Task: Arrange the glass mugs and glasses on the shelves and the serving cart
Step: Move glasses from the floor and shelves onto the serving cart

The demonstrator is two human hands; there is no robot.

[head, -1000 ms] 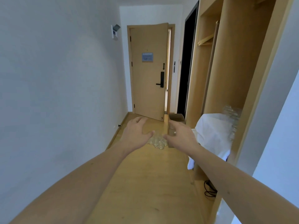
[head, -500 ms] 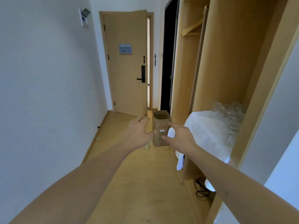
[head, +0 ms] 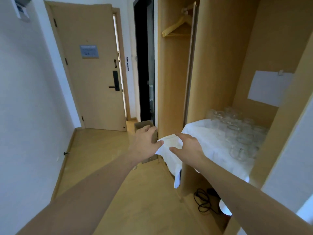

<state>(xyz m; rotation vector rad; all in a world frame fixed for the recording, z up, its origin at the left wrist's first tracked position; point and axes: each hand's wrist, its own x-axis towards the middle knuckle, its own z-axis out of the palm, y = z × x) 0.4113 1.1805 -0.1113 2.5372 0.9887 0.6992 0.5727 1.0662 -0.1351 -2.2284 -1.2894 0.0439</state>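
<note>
Cardboard box (head: 144, 126) is sitting on the floor behind your left hand (head: 145, 143), whose loosely spread fingers are holding nothing; your right hand (head: 188, 146) is reaching equally empty. Glass mugs and glasses (head: 237, 133) are crowding the cloth-covered shelf (head: 203, 133), seemingly partway arranged; no serving cart is showing.

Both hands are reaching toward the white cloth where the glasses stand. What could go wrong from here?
1. The glasses stand crowded on the white cloth, whose corner hangs over the edge near the right hand. A tug on it may drag or tip them.
2. They stand so close together that lifting one may knock its neighbours.
3. A black cable lies on the floor below the shelf, and a cardboard box sits behind the left hand; either might trip a step.
</note>
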